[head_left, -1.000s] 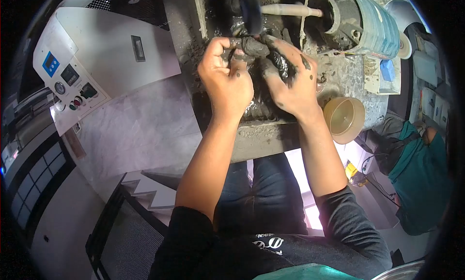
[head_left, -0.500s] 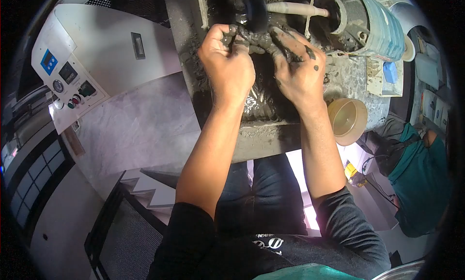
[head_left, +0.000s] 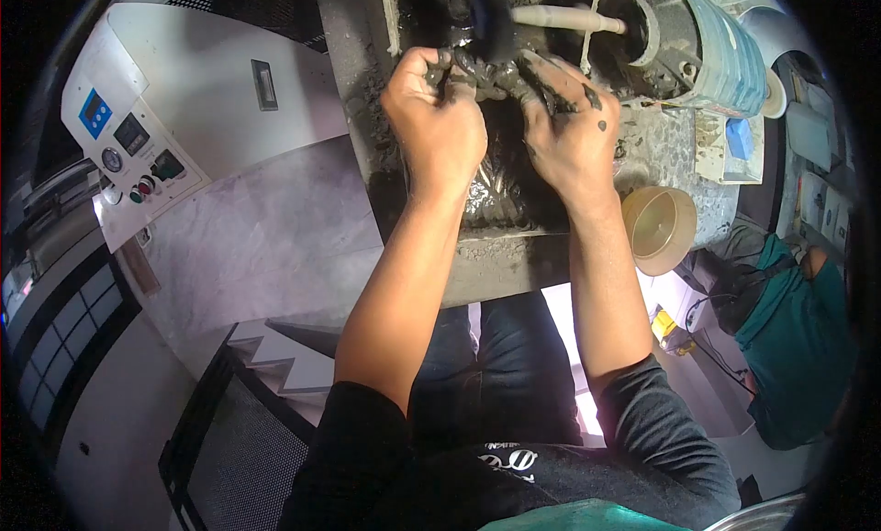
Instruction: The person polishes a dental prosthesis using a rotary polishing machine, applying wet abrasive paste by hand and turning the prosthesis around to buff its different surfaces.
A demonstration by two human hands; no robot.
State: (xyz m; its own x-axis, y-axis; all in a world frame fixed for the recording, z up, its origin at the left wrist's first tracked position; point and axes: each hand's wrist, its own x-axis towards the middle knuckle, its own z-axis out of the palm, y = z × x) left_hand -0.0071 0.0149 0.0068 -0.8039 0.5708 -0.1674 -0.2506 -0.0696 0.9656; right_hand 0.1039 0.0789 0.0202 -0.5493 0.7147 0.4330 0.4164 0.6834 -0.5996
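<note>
Both hands are at the dark wheel, fingers smeared with wet grey mud. My left hand [head_left: 436, 118] has its fingers curled round one side of a muddy piece [head_left: 486, 77]. On the other side of that piece, my right hand [head_left: 569, 118] grips it with thumb and fingers. The dark wheel [head_left: 493, 22] stands just beyond the fingertips and is blurred. A pale tapered shaft [head_left: 564, 18] runs from beside it to the motor [head_left: 674, 44]. Wet mud [head_left: 496, 196] shines in the trough below my hands. The piece's exact shape is hidden by mud and fingers.
An amber bowl [head_left: 658, 230] sits at the table's right edge. Behind it is a small tray [head_left: 725, 159] with a blue block [head_left: 739, 138]. A white machine with a control panel [head_left: 138, 155] stands at left. A person in green [head_left: 797, 338] is at far right.
Both hands have moved slightly up toward the wheel with the muddy piece, and my right hand has shifted a little to the right. Little differs since half a second ago.
</note>
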